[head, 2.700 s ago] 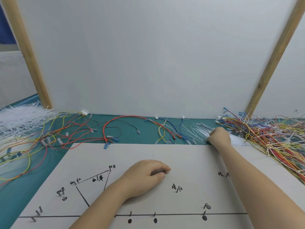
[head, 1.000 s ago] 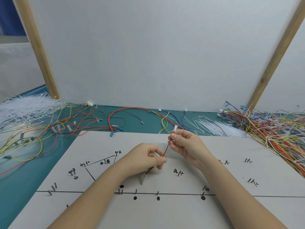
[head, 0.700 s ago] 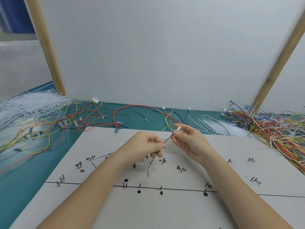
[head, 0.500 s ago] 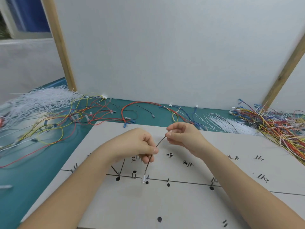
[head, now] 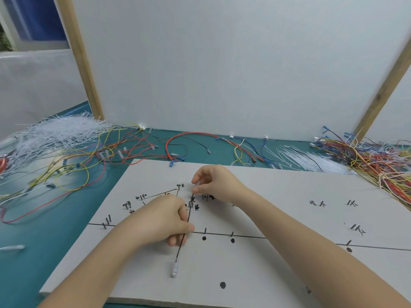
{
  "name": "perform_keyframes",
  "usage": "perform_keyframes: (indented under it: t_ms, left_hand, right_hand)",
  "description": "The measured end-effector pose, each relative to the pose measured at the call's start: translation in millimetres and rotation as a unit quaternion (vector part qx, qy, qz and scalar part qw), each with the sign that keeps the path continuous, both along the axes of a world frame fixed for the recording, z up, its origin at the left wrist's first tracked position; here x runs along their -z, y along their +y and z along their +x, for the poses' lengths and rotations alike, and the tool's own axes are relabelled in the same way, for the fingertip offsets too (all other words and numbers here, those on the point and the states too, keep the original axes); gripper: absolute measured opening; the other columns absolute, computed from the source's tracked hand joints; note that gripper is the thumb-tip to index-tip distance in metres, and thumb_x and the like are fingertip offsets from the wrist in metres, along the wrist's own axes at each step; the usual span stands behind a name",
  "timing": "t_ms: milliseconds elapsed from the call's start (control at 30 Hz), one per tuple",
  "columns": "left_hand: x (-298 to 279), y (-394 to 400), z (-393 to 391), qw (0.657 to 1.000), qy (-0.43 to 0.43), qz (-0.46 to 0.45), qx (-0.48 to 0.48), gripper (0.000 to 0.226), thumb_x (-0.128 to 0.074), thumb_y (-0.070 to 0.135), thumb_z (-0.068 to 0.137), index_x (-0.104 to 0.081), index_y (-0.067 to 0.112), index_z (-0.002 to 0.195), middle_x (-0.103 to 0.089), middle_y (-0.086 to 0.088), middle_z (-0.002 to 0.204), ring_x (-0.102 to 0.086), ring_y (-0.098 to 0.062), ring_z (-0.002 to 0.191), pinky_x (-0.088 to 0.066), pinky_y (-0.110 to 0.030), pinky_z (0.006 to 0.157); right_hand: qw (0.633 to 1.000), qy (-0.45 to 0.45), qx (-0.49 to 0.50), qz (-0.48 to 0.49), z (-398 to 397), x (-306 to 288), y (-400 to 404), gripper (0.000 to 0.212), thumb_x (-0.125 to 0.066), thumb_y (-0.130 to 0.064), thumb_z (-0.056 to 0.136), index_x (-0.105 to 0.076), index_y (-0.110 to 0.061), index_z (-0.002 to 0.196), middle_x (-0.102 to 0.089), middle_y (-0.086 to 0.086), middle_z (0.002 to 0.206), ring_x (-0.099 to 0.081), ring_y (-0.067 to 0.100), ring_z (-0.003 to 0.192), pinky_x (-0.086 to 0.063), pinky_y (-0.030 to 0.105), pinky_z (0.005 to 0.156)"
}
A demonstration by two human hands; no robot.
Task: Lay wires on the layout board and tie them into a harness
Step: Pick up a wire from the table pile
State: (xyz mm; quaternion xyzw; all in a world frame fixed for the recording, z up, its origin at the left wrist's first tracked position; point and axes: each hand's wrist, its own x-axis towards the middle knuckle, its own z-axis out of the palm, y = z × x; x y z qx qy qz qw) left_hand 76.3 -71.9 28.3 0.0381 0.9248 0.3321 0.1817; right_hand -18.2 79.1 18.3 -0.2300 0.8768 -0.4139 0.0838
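white layout board point(head: 278, 218) on teal table point(head: 40, 236), loose coloured wires point(head: 378, 161) heaped far right, white cable ties point(head: 57, 132) far left; left hand point(head: 164, 218) and right hand point(head: 213, 183) set apart, each pinching one black wire point(head: 185, 227) stretched taut over the board's near-left markings, clear terminal point(head: 174, 268) at its near end.

A single wide-angle view is given, taken from head height and aimed forward and down. The board point(head: 278, 196) is seen close up across the lower half of the frame, with both forearms entering from the bottom edge. The white panel point(head: 222, 63) fills the upper half, straight ahead. The table point(head: 33, 236) is caught at the left. Edges are bent by the lens.
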Motion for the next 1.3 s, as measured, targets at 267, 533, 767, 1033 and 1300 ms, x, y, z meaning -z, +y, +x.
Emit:
perform_keyframes:
  t_ms: [267, 533, 767, 1033, 1300]
  left_hand:
    - [4.6, -4.9, 5.5, 0.995, -0.082, -0.047, 0.028, 0.033, -0.068, 0.036, 0.074, -0.042, 0.024, 0.091, -0.065, 0.007, 0.052, -0.046, -0.007, 0.036, -0.035, -0.015, 0.041]
    - [5.4, 4.4, -5.7, 0.963, 0.262, 0.028, -0.056, 0.009, -0.052, 0.04, 0.088, -0.052, 0.042, 0.08, -0.062, 0.02, 0.073, -0.055, 0.002, 0.068, -0.046, -0.026, 0.069]
    - [35.9, 12.5, -18.3, 0.968, 0.19, -0.131, 0.1, 0.051, -0.031, 0.05, 0.095, -0.009, 0.052, 0.14, -0.004, 0.026, 0.152, 0.007, 0.004, 0.14, 0.007, -0.025, 0.112]
    - [38.4, 11.5, -20.0, 0.966, 0.206, -0.122, 0.101, 0.05, -0.032, 0.044, 0.096, -0.006, 0.056, 0.137, 0.0, 0.037, 0.142, 0.007, 0.008, 0.138, 0.005, -0.024, 0.114]
    - [38.7, 9.9, -19.4, 0.965, 0.21, -0.119, 0.102, 0.05, -0.033, 0.044, 0.096, -0.008, 0.056, 0.137, -0.003, 0.034, 0.146, 0.005, 0.007, 0.138, 0.003, -0.025, 0.115]
  right_hand:
    - [0.996, 0.024, -0.058, 0.07, 5.1, 2.9, 0.4, 0.013, -0.077, -0.023, 0.075, -0.069, -0.024, 0.085, -0.055, -0.016, 0.065, -0.05, -0.002, 0.059, -0.036, 0.006, 0.054]
    - [0.947, 0.108, 0.295, 0.061, -66.6, -7.6, 135.5, 0.018, -0.052, -0.009, 0.087, -0.069, -0.017, 0.089, -0.069, -0.002, 0.089, -0.06, 0.019, 0.084, -0.042, 0.024, 0.068]
    - [0.865, 0.067, 0.434, 0.242, -102.5, 21.4, 254.8, 0.033, -0.047, -0.007, 0.087, -0.063, -0.009, 0.116, -0.061, 0.018, 0.122, -0.055, 0.035, 0.109, -0.044, 0.037, 0.088]
    - [0.881, 0.118, 0.404, 0.213, -113.9, 23.8, 233.8, 0.029, -0.049, -0.008, 0.088, -0.067, -0.011, 0.11, -0.063, 0.016, 0.118, -0.055, 0.034, 0.108, -0.044, 0.036, 0.087]
    - [0.932, 0.086, 0.274, 0.22, -125.5, 21.5, 153.7, 0.019, -0.066, -0.028, 0.083, -0.072, -0.012, 0.093, -0.069, 0.009, 0.091, -0.06, 0.026, 0.088, -0.047, 0.031, 0.074]
